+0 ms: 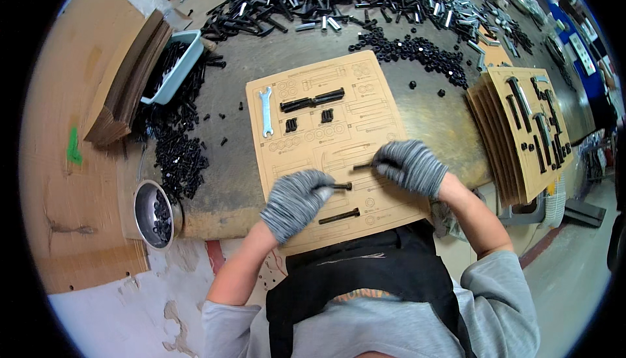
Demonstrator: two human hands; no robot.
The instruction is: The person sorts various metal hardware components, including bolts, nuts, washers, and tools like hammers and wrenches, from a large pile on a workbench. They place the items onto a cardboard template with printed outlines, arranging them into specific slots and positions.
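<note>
over a printed cardboard sheet [287, 162] on the table [450, 123], the gloved left hand [297, 203] pinches a black bolt [343, 186] with its head pointing right, and the gloved right hand [409, 165] grips a second bolt [361, 167], its end pointing left. a third bolt [339, 216] lies on the sheet nearer the body, while a silver wrench [266, 113] rests at the sheet's far left.

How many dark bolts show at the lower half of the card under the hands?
3: one bolt in the left hand, a second bolt in the right hand, a third bolt lying on the card. The hands may hide more.
</note>
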